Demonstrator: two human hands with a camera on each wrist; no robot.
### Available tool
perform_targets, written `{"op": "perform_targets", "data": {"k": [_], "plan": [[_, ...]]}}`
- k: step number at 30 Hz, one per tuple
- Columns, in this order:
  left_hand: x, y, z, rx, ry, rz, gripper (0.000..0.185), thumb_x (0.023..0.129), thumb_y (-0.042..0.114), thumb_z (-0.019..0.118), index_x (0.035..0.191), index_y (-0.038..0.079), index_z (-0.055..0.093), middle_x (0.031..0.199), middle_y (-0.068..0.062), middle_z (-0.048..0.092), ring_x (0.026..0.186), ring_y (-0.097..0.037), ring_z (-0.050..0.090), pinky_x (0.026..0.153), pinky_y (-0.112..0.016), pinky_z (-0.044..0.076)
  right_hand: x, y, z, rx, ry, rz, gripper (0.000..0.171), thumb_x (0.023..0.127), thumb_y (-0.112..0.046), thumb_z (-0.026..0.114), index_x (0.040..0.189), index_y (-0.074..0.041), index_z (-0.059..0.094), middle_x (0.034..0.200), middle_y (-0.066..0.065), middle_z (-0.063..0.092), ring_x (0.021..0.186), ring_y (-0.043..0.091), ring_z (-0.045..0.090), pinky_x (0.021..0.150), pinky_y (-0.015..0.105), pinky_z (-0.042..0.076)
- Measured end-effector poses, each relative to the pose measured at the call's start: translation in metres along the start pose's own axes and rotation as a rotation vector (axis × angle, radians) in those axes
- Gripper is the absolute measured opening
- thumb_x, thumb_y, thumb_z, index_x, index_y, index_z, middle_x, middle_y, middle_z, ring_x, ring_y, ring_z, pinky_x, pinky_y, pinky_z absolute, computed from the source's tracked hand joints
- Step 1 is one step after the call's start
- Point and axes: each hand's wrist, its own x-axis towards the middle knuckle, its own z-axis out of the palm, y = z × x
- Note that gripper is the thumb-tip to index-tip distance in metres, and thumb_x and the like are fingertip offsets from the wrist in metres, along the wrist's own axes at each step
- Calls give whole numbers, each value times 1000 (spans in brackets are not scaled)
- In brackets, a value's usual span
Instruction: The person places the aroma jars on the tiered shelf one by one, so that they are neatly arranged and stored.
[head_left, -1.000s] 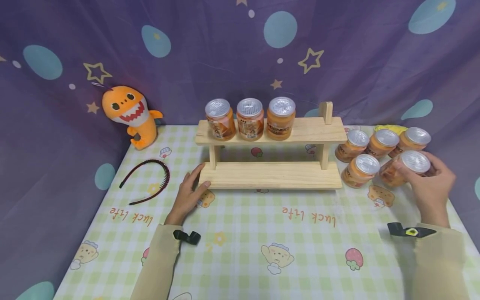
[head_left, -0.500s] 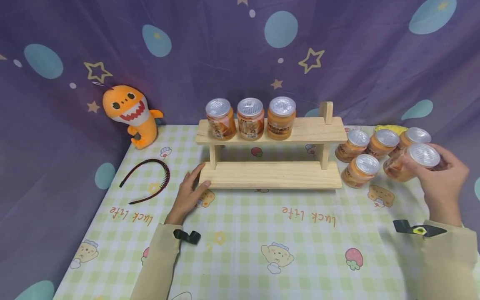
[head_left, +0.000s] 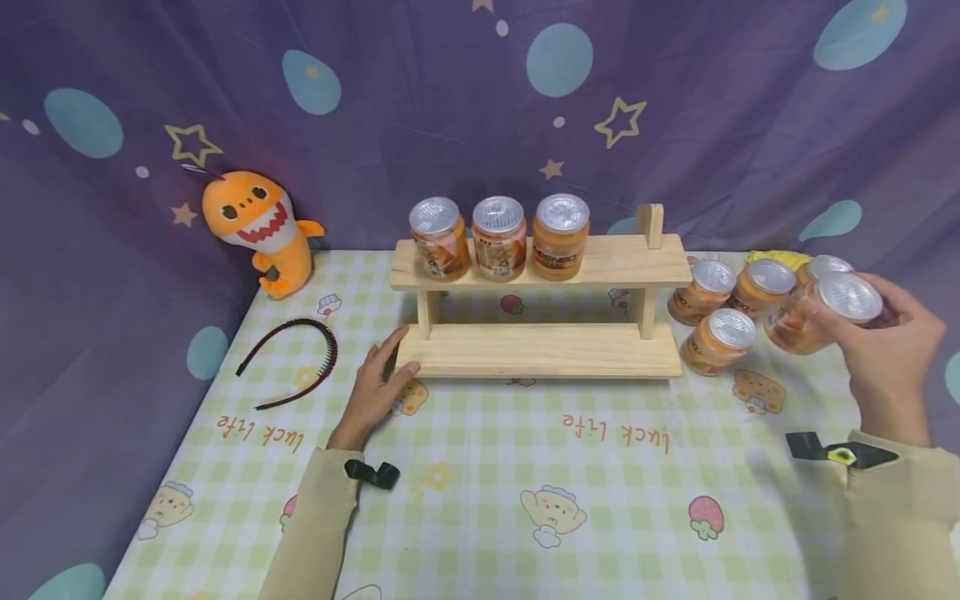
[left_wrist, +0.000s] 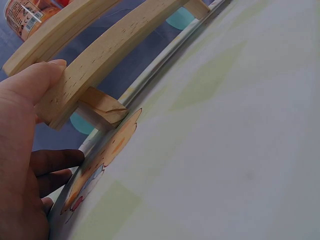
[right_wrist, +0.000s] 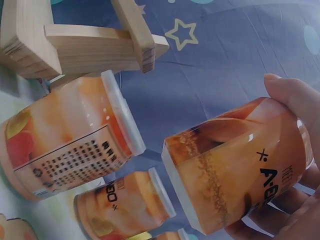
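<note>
Three jars (head_left: 501, 250) stand side by side on the top board of the wooden rack (head_left: 540, 350), lids up, filling its left and middle part. Both hands are occupied: the right hand (head_left: 888, 354) curls its fingers and thumb round one held jar (head_left: 798, 325) on the right side of the bench (head_left: 480, 542), lid upward, its base seemingly clear of the cloth. The left hand (head_left: 372, 390) pinches the left end of the rack's lower board, thumb on the front corner and forefinger near the back one, the other fingers loosely bent. Four more jars (head_left: 718, 343) stand grouped right of the rack, just beside the held jar, with a yellow item (head_left: 780, 258) behind them. Well to the left are a headband (head_left: 334, 350) and an orange plush shark (head_left: 258, 225).
</note>
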Motion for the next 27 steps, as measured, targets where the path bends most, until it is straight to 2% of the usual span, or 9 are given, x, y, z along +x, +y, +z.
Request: {"op": "perform_targets", "data": {"k": [5,19,27], "plan": [[0,1,-1,2,0,6,64,99,36,61,157,29,35,163,-8,37,154,-41,24,130,-56,6,2,-6,5,-9,-14,-9,48,60,27,79,104,10,73,90,6,75,76,11,71,63,13,58],[-1,2,0,-7,-7,-35,64,99,39,61,157,32,34,164,-6,34,156,-40,19,130,-56,4,8,-21,27,-16,-90,-27,48,58,27,79,102,10,73,87,6,76,75,12,71,63,12,58],[-1,2,0,-10,-2,-13,64,98,37,62,156,31,36,163,-7,36,155,-39,22,130,-54,5,11,-29,43,-70,-122,-33,48,57,23,83,102,7,74,85,4,75,74,10,71,62,12,57]]}}
